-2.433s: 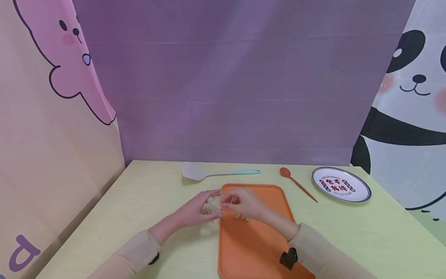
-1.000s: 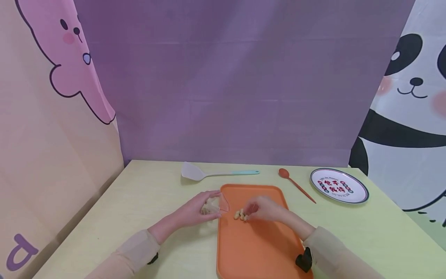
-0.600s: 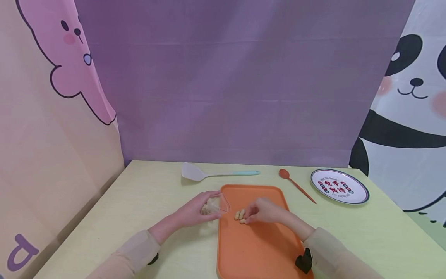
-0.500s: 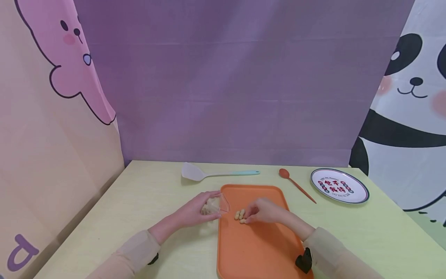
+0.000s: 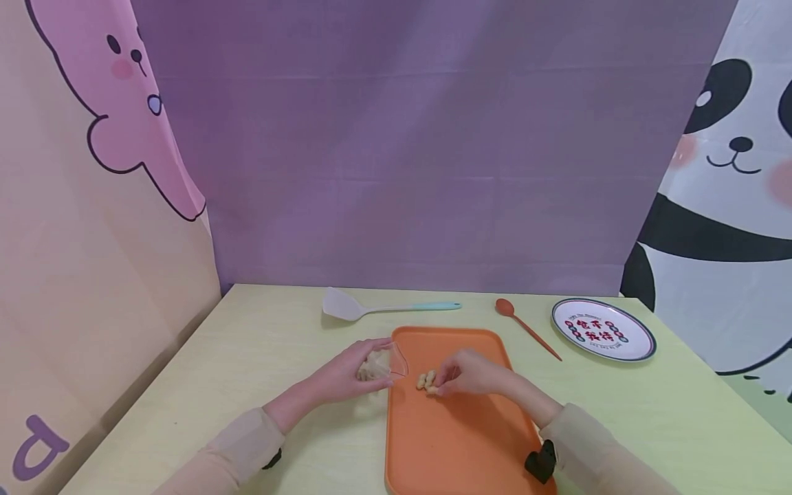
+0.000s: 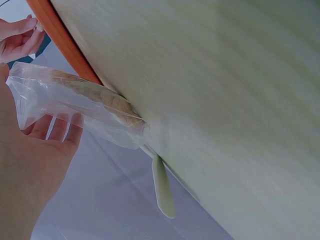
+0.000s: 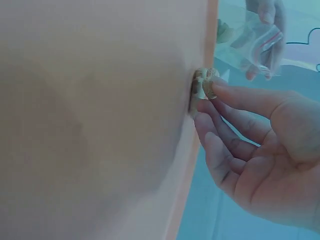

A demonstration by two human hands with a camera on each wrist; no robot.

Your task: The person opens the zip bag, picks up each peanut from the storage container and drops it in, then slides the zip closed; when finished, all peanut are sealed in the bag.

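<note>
A clear zip bag (image 5: 377, 364) with several peanuts inside is held by my left hand (image 5: 340, 375), fingers and thumb around its open mouth, at the tray's left edge. In the left wrist view the bag (image 6: 95, 107) lies on its side, its peanuts (image 6: 115, 102) along the table side. My right hand (image 5: 473, 375) is low over the orange tray (image 5: 454, 440), beside a small group of peanuts (image 5: 423, 380). Close up in the right wrist view, its thumb and fingertips pinch a peanut (image 7: 209, 89) at that group, the other fingers curled.
A spatula (image 5: 346, 306) with a pale green handle lies behind the tray. To the back right are a red spoon (image 5: 506, 307) and a white plate (image 5: 603, 330) with red lettering. A purple curtain (image 5: 421, 172) hangs behind the table.
My right hand has moved from the bag's mouth rightward to the peanuts on the tray and stays there, pinching one. My left hand keeps its grip on the bag in place.
</note>
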